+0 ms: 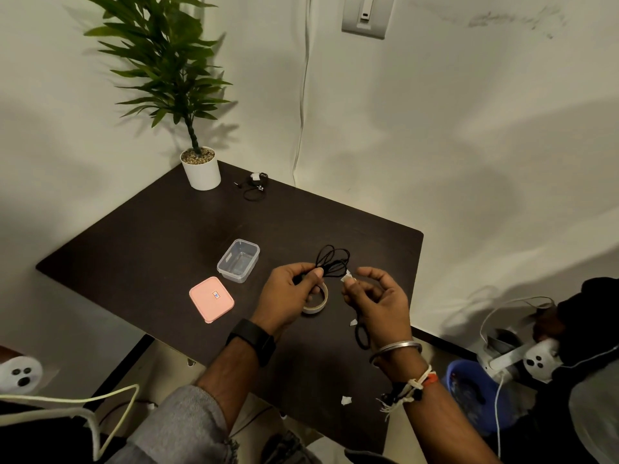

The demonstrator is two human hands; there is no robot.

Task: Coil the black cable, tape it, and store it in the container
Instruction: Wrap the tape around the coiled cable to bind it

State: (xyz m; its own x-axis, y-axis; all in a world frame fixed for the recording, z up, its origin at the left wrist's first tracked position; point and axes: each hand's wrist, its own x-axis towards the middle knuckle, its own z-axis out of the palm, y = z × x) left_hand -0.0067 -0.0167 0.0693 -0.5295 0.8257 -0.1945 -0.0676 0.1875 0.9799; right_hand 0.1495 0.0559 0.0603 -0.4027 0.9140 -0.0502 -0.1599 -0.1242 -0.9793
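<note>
My left hand (288, 293) pinches a coiled black cable (331, 257) just above the dark table (150, 242), its loops fanning away from me. My right hand (378, 296) holds a small white piece of tape (346, 277) against the coil's right side. A roll of white tape (316, 303) lies on the table, partly hidden under my left hand. A clear plastic container (238, 261) stands open to the left, with its pink lid (211, 299) lying flat in front of it.
A potted plant (201, 169) stands at the table's far corner, with another taped black cable (256, 185) beside it. Black scissors (361, 334) lie under my right wrist. Tape scraps (346, 400) sit near the front edge. Another person (576, 329) sits at right.
</note>
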